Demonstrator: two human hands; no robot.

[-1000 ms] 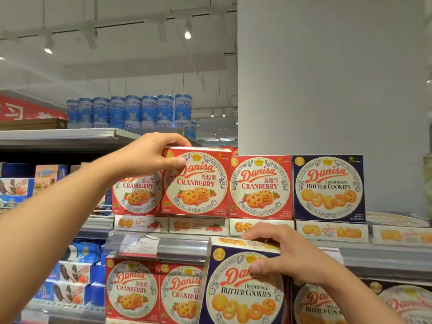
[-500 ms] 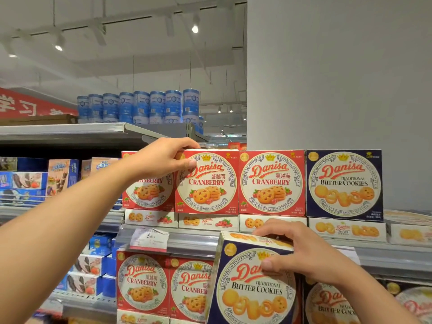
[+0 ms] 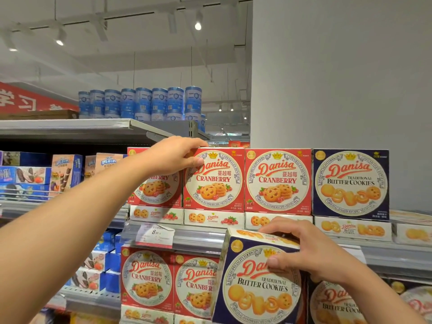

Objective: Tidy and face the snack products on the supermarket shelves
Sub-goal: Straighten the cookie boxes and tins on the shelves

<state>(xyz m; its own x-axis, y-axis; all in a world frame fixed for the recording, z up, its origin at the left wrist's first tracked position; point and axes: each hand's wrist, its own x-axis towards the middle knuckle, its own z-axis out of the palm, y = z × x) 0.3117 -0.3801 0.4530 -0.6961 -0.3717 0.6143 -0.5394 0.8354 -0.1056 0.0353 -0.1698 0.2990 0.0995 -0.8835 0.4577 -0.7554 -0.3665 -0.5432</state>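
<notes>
Gripping the top left corner of an upright red cranberry cookie box on the upper shelf, the left hand curls its fingers over the top edge, thumb on the front. The right hand grips a navy butter cookie box (tilted, held in front of the lower shelf), fingers on top. Upright on the upper shelf: three cranberry boxes, one butter cookie box. Eight blue tins line the top row.

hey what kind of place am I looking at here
Most likely a supermarket snack aisle: shelves faced with Danisa cranberry boxes, a price tag on the shelf rail, and blue tins stacked on the top shelf.
</notes>
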